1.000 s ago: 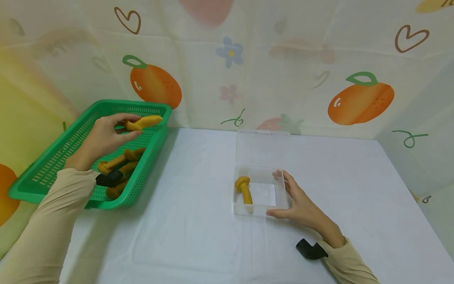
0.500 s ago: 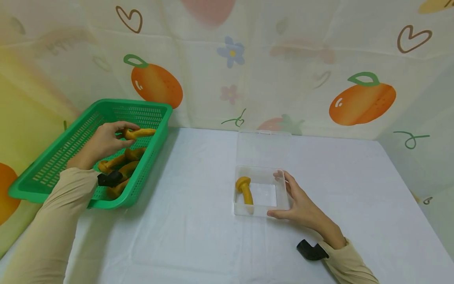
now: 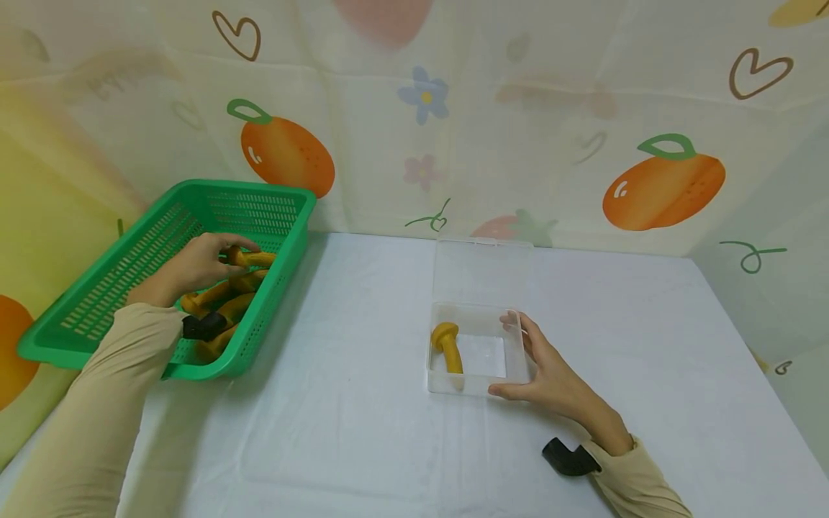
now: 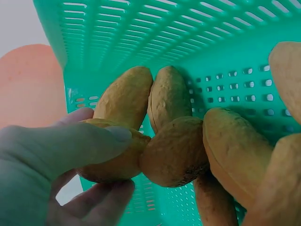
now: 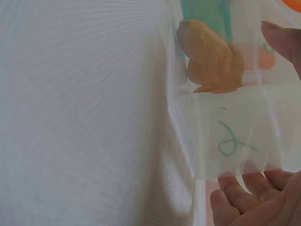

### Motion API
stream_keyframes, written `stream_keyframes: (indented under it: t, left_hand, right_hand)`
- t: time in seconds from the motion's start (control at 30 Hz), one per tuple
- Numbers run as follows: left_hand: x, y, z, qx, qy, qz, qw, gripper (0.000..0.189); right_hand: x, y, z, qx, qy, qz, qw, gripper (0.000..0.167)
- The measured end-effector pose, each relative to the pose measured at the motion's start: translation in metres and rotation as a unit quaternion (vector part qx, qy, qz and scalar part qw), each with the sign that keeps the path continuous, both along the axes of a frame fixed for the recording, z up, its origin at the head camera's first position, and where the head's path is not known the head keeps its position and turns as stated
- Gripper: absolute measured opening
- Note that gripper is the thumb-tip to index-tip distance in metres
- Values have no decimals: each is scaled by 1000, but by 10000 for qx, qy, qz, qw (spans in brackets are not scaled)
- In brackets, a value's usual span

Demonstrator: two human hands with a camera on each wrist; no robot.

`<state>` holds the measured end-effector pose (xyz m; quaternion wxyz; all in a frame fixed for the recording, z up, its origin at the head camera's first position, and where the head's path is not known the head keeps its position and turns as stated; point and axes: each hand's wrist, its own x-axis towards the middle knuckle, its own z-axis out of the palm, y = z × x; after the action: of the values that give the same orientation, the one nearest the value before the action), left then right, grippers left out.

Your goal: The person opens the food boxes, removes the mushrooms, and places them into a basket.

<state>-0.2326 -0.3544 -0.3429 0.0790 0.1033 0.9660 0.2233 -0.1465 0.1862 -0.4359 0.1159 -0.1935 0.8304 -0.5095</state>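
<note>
In the head view my left hand (image 3: 191, 270) reaches into a green plastic basket (image 3: 294, 237), its thumb and fingers pinching a yellow-brown mushroom (image 3: 260, 259) by the cap. The left wrist view shows the thumb across that mushroom cap (image 4: 110, 165), beside the cap of another mushroom (image 4: 174, 153). My right hand (image 3: 553, 378) grips the right side of a clear plastic box (image 3: 476, 385), thumb at the front and fingers behind. One mushroom (image 3: 447, 345) lies along the box's left side, also showing through the clear wall (image 5: 235, 127) in the right wrist view.
Several more mushrooms (image 3: 234, 309) lie in the basket near its right wall. The box's clear lid (image 3: 482, 270) is folded back on the white tabletop (image 3: 350, 432). A printed cloth (image 3: 369, 144) hangs behind the table.
My left hand has lowered the mushroom from above the basket down to the others inside. The right hand and the box have stayed in place.
</note>
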Motion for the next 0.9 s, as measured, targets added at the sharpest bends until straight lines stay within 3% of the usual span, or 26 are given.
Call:
stream_keyframes:
  t: [0.2,0.53,0.9]
  left_hand:
    - [-1,0,-1,-116,-30,-186,9998,39]
    - [-3,2,1,-269,-72,-20,9996,44]
    - [0,6,7,-96,-47,65,9999,47]
  right_hand:
    - [0,1,-1,-15,25,31,10000,115]
    - [1,1,-3,-22,11,35,10000,116]
    - [0,1,-2,-80,16,56,10000,111]
